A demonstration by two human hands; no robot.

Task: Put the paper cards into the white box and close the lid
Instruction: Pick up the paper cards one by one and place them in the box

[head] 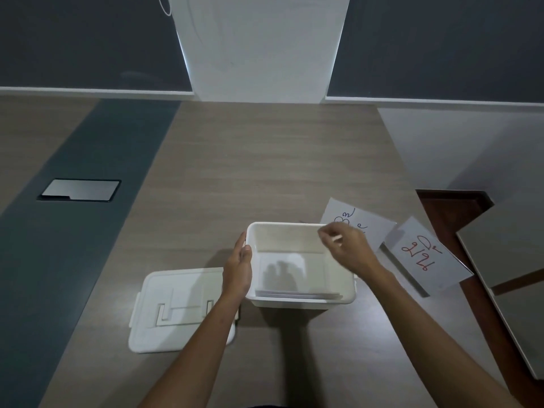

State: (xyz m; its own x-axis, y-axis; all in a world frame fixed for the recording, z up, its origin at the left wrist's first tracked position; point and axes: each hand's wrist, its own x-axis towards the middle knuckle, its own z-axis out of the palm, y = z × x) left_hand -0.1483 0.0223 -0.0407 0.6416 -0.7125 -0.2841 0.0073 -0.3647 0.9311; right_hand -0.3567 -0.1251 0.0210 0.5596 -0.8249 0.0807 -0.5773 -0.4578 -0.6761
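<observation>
The left hand (238,267) lies flat, fingers straight, against the left wall of the white box (300,300). The right hand (348,248) hovers over the far right corner, fingertips pressed together — on what, I cannot tell. Cards (297,294) lie inside. Beyond the right hand, two paper cards (424,257) bear handwriting — red, unreadable. The lid (173,307) sits left of the left hand.

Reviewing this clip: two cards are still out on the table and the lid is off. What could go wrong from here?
1. The card with red writing lies near the table's right edge; a careless swipe might push it off.
2. The right hand hovers over the white box, so reaching back for the far card could knock the rim; only the left hand steadies it.
3. The lid lies under the left forearm and may get dragged.
</observation>
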